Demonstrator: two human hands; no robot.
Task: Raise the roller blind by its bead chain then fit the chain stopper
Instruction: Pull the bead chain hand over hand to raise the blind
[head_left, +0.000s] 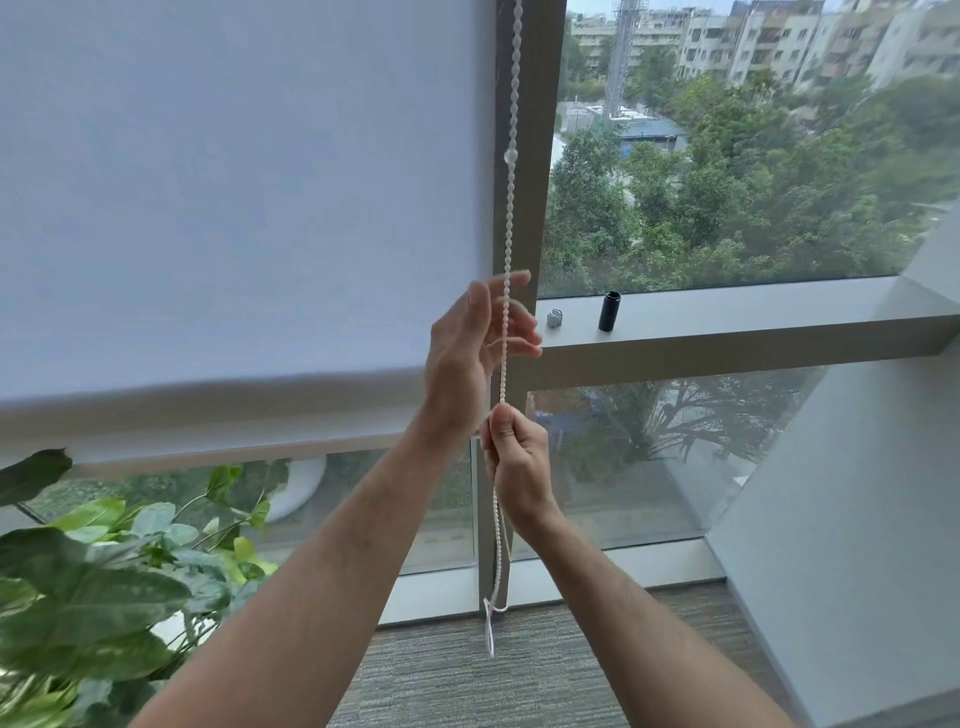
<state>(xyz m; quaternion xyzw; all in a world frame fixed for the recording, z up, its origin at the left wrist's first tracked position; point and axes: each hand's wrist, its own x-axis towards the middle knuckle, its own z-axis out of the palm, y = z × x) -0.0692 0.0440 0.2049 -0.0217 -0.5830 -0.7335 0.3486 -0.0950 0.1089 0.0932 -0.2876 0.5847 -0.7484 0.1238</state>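
Two bare hands work the bead chain (510, 197) in front of a window, and the biggest thing near them is the roller blind (234, 208). It hangs to the left of both hands, and its bottom bar (208, 415) lies about level with the lower hand's knuckles, so by the look of it much of the raise is not yet done. Behind the fingers stands the grey window frame (524, 156), with a sill (727, 317) running off to their right. Below and left of the hands grows a leafy plant (104, 571).

The left hand (475, 353) is the upper one. Its fingers (519, 332) are spread and loose, released, the chain running down across them without a clear grip. The right hand (517, 457) sits just beneath it, clenched round the chain, the thumb and curled fingers pinching the strand where it enters the fist. Below that fist the chain hangs slack to its loop end (491, 618) near the floor.

Judging from the small plastic beads, the chain is light, limp and a little slippery, so it is best taken between thumb and forefinger across a bead, high up, and drawn straight down. A clear round bead (511, 155) already sits on the strand well above the upper fingertips. On the sill just right of the upper fingers rests a small grey clip (555, 318), possibly the stopper, and beyond it a black cylinder (609, 312).
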